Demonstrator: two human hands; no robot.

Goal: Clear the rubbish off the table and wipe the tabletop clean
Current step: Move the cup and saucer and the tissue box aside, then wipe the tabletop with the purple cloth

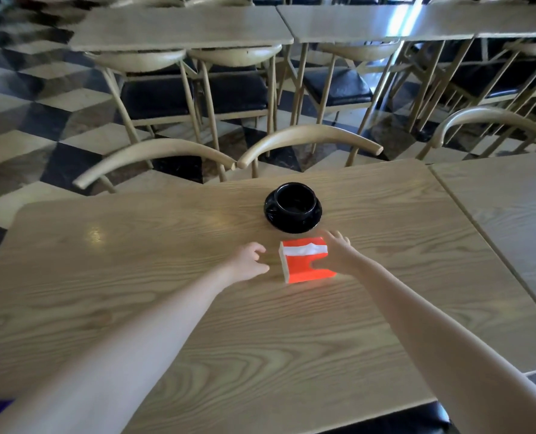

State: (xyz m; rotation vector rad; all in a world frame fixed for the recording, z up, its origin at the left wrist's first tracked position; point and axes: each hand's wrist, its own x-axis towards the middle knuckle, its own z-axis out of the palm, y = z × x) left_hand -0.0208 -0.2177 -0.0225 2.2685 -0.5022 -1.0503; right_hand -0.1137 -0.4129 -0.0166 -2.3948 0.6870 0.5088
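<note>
An orange tissue box (304,261) with a white slot on top lies on the wooden table (135,277), right of centre. My right hand (335,255) grips the box: the thumb lies across its top and the fingers wrap its right side. My left hand (247,260) hovers just left of the box with curled fingers and nothing in it, a small gap from the box. A black cup (294,200) stands on a black saucer (273,214) just beyond the box.
Two wooden chair backs (154,158) (310,137) are pushed against the table's far edge. A second table (510,208) adjoins on the right. More tables and black-seated chairs (238,92) stand farther off on a chequered floor.
</note>
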